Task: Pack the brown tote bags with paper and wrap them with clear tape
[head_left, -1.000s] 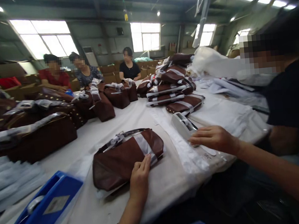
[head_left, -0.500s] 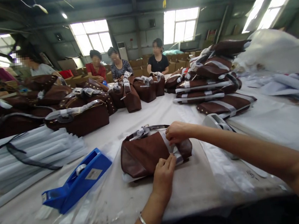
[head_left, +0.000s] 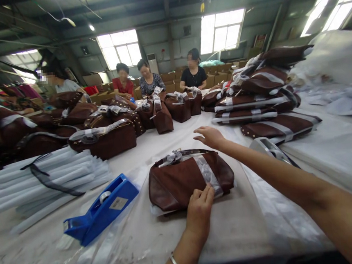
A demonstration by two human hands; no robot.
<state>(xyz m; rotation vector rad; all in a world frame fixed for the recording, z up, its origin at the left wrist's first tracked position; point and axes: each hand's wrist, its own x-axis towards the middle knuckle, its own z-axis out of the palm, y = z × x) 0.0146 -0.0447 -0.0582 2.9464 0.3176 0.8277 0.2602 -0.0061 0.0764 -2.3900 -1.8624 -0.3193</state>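
Observation:
A dark brown handbag (head_left: pixel 174 183) lies on the table in front of me, its handle along the far side. A translucent plastic strip (head_left: pixel 206 168) runs across its right part, and more clear wrapping covers a fitting on the handle. My left hand (head_left: pixel 200 206), a silver bangle at its wrist, has its fingers pressed together on the bag's near side at the strip's lower end; its thumb is hidden. Above the table beyond the bag, my right hand (head_left: pixel 210 137) is open and touches nothing, with its fingers stretched to the left.
A blue tape dispenser (head_left: pixel 101 212) stands left of the bag. A tied bundle of white rolled sheets (head_left: pixel 53 179) is behind it. Brown bags line the far side, with a stack of flat bags (head_left: pixel 262 95) on the right. A grey dispenser (head_left: pixel 268 148) sits near my right forearm. Several co-workers are opposite.
My right hand has come off the strip on the handbag and moved up and away, its fingers opening out. My left hand stays on the bag. The view has shifted slightly left.

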